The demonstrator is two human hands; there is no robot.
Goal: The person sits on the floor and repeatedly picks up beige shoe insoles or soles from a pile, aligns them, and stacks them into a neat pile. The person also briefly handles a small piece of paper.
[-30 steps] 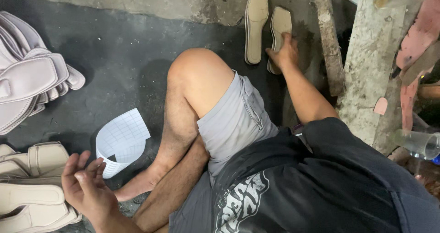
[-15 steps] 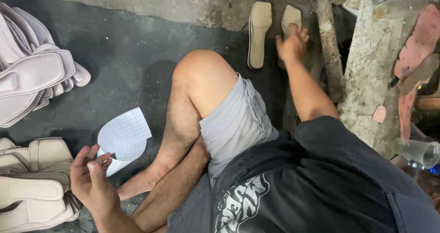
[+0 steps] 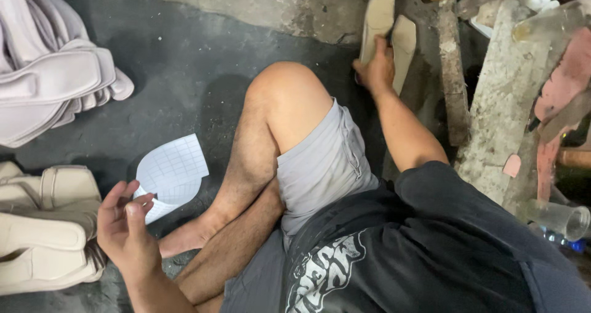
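I sit on the dark floor with my knee (image 3: 283, 97) bent up. My right hand (image 3: 377, 70) reaches past the knee and closes around the near end of a beige shoe sole (image 3: 377, 17). A second beige sole (image 3: 404, 42) lies just to its right. My left hand (image 3: 126, 230) hovers low at the left with its fingers spread and nothing in it. Its fingertips are right by the lower edge of a white curved sheet of grid paper (image 3: 173, 174) on the floor.
A pile of pale pink sandal parts (image 3: 55, 79) lies at the upper left, and cream ones (image 3: 43, 227) are stacked at the lower left. A rough wooden beam (image 3: 449, 67), a concrete block (image 3: 498, 104), pink sole pieces (image 3: 563, 85) and a clear plastic bottle (image 3: 557, 217) crowd the right.
My right hand has shifted from the right sole to the left one and closed on its near end. My left hand opened a little by the grid paper.
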